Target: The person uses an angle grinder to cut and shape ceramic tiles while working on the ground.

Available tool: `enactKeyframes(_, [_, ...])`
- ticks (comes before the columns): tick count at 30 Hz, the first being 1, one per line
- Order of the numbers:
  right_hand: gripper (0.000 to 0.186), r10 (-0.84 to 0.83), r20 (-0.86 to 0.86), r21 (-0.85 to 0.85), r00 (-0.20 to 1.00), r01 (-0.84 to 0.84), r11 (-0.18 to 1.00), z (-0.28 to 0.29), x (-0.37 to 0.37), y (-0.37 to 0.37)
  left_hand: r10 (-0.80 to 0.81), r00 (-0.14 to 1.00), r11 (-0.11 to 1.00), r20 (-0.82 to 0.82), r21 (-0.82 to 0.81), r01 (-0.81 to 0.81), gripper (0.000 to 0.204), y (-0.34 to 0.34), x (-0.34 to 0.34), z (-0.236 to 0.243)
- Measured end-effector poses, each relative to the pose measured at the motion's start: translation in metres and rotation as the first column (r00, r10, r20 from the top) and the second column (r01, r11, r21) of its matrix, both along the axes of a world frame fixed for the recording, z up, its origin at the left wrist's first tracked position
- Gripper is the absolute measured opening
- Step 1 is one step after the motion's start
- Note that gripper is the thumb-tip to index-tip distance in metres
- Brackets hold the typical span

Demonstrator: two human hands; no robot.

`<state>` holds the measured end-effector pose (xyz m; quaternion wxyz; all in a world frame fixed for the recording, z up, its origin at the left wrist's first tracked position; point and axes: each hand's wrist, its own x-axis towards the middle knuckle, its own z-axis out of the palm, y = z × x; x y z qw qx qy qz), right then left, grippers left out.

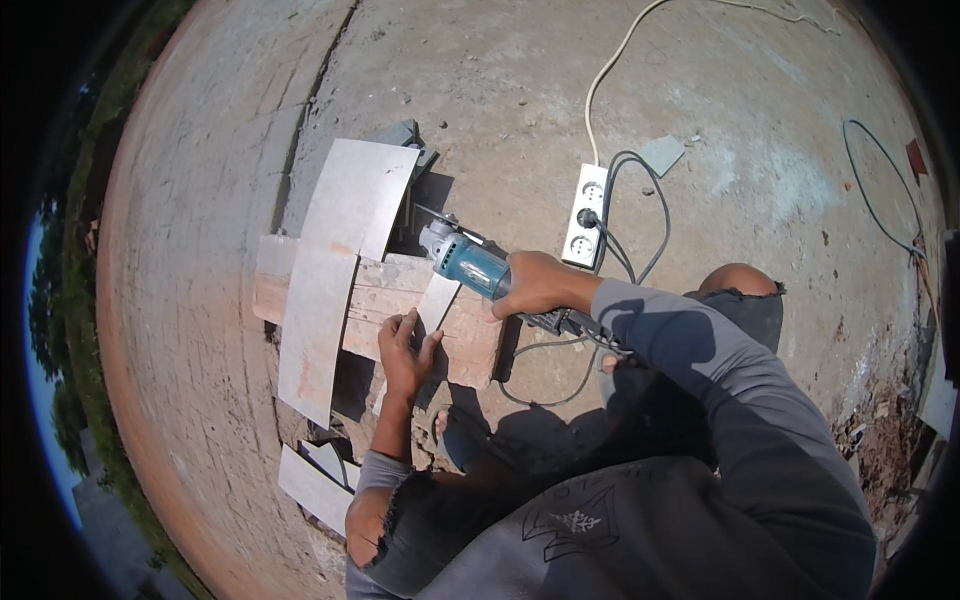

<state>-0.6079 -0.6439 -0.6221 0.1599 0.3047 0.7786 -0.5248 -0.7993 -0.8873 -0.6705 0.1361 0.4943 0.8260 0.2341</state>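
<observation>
My right hand [543, 283] is wrapped round the body of a teal angle grinder [474, 268]. The grinder's metal head and disc point to the left, above the far edge of a reddish wooden board or block [462, 350]. A narrow pale strip of tile [437, 302] lies slantwise on this block, its far end close under the grinder. My left hand [403, 355] pinches the strip nearer to me, thumb on one side and fingers on the other. Whether the disc is spinning or touches anything cannot be made out.
Left of the block lie large pale tile sheets [318, 330], with more pieces [312, 490] nearer me. A white power strip [583, 238] on the concrete floor feeds the grinder's dark cable [668, 215]. A tile shard [662, 155] lies beyond it; a thin cable loops far right.
</observation>
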Motion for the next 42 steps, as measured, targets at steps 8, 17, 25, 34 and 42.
enactKeyframes(8, [0.080,0.006,0.018,-0.023,1.000,-0.006,1.000,-0.003,0.015,-0.004,-0.001,1.000,1.000,0.001,0.011,0.001,0.054,0.000,-0.001,0.001])
enactKeyframes(17, [0.073,-0.013,-0.010,0.011,1.000,0.013,1.000,-0.005,-0.006,-0.001,0.016,1.000,1.000,0.016,-0.021,-0.015,0.055,0.002,0.002,0.004])
enactKeyframes(25, [0.070,0.021,-0.001,0.009,1.000,-0.021,1.000,-0.002,-0.011,0.002,0.006,1.000,1.000,-0.008,-0.027,-0.006,0.054,0.002,0.001,0.002])
enactKeyframes(34, [0.068,-0.032,-0.004,-0.006,0.999,0.032,0.999,-0.007,0.017,-0.007,0.003,1.000,1.000,-0.011,-0.023,-0.003,0.054,0.001,0.000,0.001])
enactKeyframes(42, [0.073,-0.084,-0.010,-0.028,0.996,0.084,0.996,0.012,0.030,-0.003,-0.122,0.990,0.992,-0.073,-0.023,0.120,0.055,0.005,-0.005,0.012])
